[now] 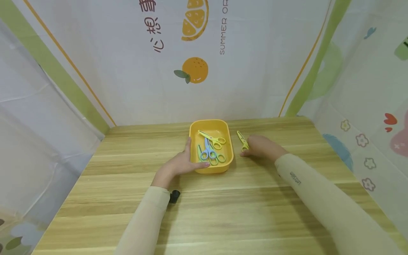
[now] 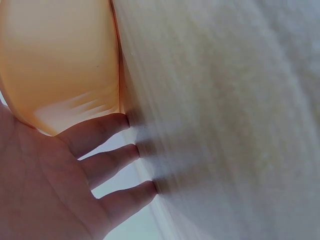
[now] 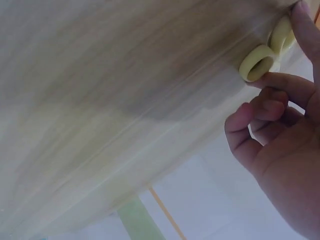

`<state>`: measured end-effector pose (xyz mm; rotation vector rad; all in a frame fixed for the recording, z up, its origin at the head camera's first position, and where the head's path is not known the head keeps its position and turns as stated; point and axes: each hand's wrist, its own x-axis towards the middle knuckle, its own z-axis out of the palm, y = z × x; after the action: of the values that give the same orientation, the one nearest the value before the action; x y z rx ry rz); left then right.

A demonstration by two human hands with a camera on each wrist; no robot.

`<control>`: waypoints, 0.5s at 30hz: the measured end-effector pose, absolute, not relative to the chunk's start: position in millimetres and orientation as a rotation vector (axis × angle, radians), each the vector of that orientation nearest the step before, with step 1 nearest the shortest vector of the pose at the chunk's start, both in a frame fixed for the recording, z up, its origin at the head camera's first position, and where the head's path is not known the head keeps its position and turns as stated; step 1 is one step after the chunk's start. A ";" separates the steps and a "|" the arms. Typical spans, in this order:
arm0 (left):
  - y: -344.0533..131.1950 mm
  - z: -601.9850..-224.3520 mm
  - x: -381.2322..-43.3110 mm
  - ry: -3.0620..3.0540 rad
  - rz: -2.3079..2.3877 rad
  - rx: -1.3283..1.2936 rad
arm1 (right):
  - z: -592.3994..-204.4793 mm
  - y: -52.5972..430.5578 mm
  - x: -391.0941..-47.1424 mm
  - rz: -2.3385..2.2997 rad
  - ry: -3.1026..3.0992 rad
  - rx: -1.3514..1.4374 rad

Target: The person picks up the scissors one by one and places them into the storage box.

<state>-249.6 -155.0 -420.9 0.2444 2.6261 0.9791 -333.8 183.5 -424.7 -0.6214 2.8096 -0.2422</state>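
Observation:
A yellow plastic bin [image 1: 231,156] stands on the wooden table. Inside it lie yellow scissors [image 1: 211,139], blue-handled scissors [image 1: 208,152] and green scissors [image 1: 221,158], partly overlapping. My left hand [image 1: 181,163] spans the bin's near left corner, thumb along the front rim and fingers at the left side. In the left wrist view, several straight fingers [image 2: 95,135] rest their tips on the table beside the bin wall. Right of the bin, my right hand [image 1: 262,147] pinches the handle of another pair of yellow scissors [image 1: 243,140], blades pointing away. Its handle loops [image 3: 257,63] touch the table in the right wrist view.
The wooden table [image 1: 223,212] ends at a back wall hung with printed cloth [image 1: 248,85]. Cloth also covers both sides. A small black object [image 1: 174,196] shows at the left wrist.

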 end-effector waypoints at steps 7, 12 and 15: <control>-154.6 -422.9 -252.2 2.621 0.971 0.241 | -422.2 182.3 -336.2 -0.218 2.790 -0.595; -154.8 -422.7 -253.2 2.611 0.995 0.250 | -421.3 181.7 -336.3 -0.224 2.788 -0.587; -154.9 -422.2 -253.6 2.601 1.014 0.257 | -421.3 182.0 -336.6 -0.215 2.791 -0.584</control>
<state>-253.6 -154.9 -422.2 0.2569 2.6007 1.0139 -336.6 182.0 -421.3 -0.5844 2.7911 -0.2147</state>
